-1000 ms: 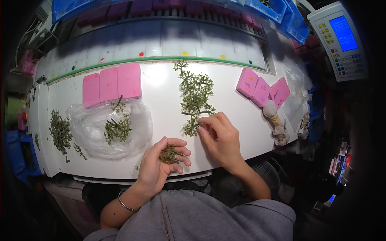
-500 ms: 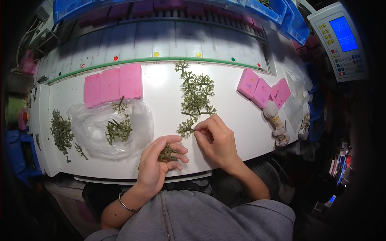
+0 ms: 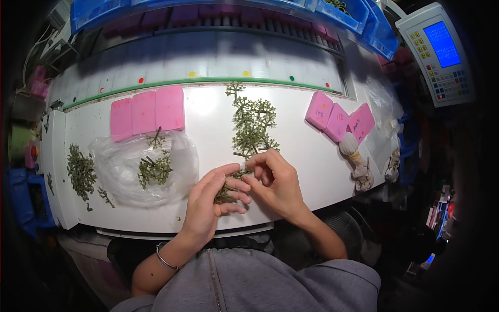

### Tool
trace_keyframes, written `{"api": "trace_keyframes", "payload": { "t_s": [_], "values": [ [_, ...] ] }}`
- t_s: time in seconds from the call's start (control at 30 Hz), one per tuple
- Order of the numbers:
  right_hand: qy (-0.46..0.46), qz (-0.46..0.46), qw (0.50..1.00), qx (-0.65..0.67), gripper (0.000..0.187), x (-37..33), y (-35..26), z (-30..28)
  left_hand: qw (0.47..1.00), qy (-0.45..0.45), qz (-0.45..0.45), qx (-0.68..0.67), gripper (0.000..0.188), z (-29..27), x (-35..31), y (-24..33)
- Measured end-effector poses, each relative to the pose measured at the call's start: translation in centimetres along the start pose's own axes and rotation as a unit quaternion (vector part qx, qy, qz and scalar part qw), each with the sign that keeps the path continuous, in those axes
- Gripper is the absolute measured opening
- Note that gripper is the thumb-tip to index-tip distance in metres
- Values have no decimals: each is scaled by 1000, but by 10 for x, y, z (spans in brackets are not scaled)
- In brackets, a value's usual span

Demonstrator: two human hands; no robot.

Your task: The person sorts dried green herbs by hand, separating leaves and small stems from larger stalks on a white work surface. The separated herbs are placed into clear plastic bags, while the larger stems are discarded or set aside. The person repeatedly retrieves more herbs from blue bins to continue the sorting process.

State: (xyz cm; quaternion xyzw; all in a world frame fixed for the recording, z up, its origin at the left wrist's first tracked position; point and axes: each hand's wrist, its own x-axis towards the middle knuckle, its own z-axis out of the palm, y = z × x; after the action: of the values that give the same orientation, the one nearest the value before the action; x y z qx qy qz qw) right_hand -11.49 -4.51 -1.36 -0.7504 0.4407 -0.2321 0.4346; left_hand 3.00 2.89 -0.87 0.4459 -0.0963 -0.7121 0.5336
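Observation:
My left hand (image 3: 205, 200), palm up with curled fingers, cups a bunch of small green branched sprigs (image 3: 222, 195). Close beside it, my right hand (image 3: 280, 190) has its thumb and index finger pinched together at the near end of the sprig pile; what they grip, if anything, is mostly hidden by the fingers. Another sprig (image 3: 240, 173) shows between the two hands. Beyond them a long loose pile of sprigs (image 3: 254, 122) stretches away over the white table (image 3: 208, 122). The exact kind of plant or part is too small to tell.
A clear plastic bag (image 3: 122, 182) with sprigs on it lies left, beside a darker green heap (image 3: 80, 171). Pink blocks (image 3: 143, 114) stand behind it; more pink blocks (image 3: 338, 122) and a tied cloth bundle (image 3: 356, 161) lie right. A keypad console (image 3: 439, 54) and blue bins (image 3: 343, 15) border the table.
My left hand has moved up and right toward the right hand, bringing its bunch close to the pile's near end. My right hand has shifted slightly left.

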Motion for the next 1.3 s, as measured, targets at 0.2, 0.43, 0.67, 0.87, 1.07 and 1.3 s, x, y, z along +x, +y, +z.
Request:
{"api": "trace_keyframes", "payload": {
  "t_s": [0.2, 0.43, 0.67, 0.87, 1.07, 1.3],
  "values": [
    [-11, -27, 999, 25, 17, -5, -6, -5, 1000, -12, 9, -1, 36, -4, 0, 0],
    [-18, -48, 998, 39, 17, -14, -8, -8, 999, -3, 25, 21, 35, -7, -1, -2],
    [27, 8, 997, 74, 16, -21, 0, -10, 999, -9, 24, 32, 34, -10, -5, -2],
    [-31, 139, 949, 280, 13, -26, -8, -14, 997, -64, 43, 23, 33, -11, -10, 1],
    [37, 70, 949, 304, 12, -31, -19, -12, 998, -6, 58, -10, 38, -3, -13, 3],
    [43, 79, 944, 316, 12, -34, -30, -11, 999, -13, 16, -33, 39, -7, -12, 3]
  ]
}}
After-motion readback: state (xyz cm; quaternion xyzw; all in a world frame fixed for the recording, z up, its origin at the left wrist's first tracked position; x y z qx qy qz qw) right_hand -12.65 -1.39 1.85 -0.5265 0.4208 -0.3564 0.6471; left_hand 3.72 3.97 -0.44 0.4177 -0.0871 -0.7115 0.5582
